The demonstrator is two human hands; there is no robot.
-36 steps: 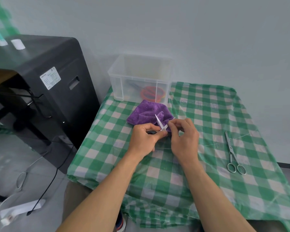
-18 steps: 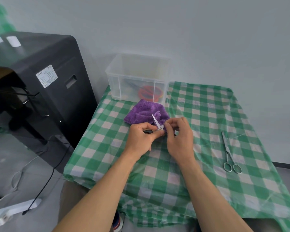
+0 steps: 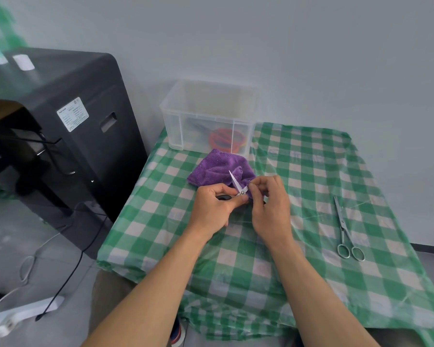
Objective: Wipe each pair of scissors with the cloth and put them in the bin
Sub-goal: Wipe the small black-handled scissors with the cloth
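My left hand (image 3: 214, 205) grips the black handles of a small pair of scissors (image 3: 236, 185), whose blades stand apart with one pointing up and away. My right hand (image 3: 269, 205) pinches the purple cloth (image 3: 216, 170) around the other blade, which is hidden. Most of the cloth lies on the table behind my hands. A clear plastic bin (image 3: 206, 116) stands at the table's far left with orange-handled scissors (image 3: 223, 140) inside. A steel pair of scissors (image 3: 345, 231) lies on the right of the table, handles toward me.
The table wears a green and white checked cover (image 3: 298, 271). A black cabinet (image 3: 68, 126) stands close on the left. Cables and a white power strip (image 3: 23, 315) lie on the floor below it. A grey wall runs behind the table.
My right hand's pinch on the cloth has slid down the blade toward the pivot. The left hand keeps the same grip on the handles.
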